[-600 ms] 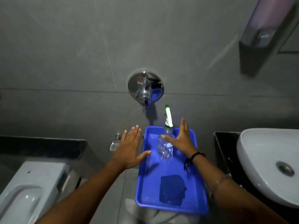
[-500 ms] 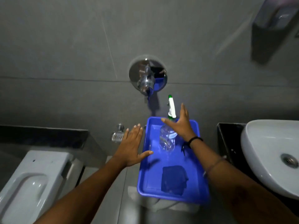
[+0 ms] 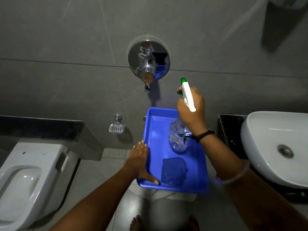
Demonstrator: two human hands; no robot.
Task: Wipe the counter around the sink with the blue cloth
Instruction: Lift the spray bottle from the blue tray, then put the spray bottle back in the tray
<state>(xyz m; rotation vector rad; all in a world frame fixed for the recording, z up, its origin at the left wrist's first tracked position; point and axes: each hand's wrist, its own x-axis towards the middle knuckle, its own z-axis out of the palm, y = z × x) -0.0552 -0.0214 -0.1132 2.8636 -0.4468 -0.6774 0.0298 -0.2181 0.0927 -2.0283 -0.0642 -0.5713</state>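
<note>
Grey tiled bathroom wall (image 3: 66, 39) up front, with a round chrome wall tap (image 3: 148, 60) set into it and a small chrome soap dish (image 3: 116, 128) lower down on the same wall. Off to the left sits a white ceramic toilet (image 3: 28, 177), and on the right a white oval basin (image 3: 275, 147) rests on a black stone counter (image 3: 229, 129). Between them, centre stage, is a bright blue rectangular plastic tray (image 3: 156, 130).

The right hand (image 3: 191, 105) is wrapped around the neck of a clear plastic spray bottle with a white and green trigger head (image 3: 179, 139), fingers closed tight on it just below the nozzle, a black band on the wrist. The bottle's base is over the far half of the tray; whether it touches the tray floor I cannot tell.

The left hand (image 3: 141, 164) lies on the tray's left rim, fingers straight and together along the outside of the wall, thumb hooked over the near corner into the tray, a loose steadying hold rather than a fist.

The folded dark blue cloth (image 3: 174, 171) lies flat on the tray floor in the near half, just right of that thumb and just on the near side of the bottle, with neither hand on it. Bare toes (image 3: 135, 222) peek in on the grey floor at the bottom.
</note>
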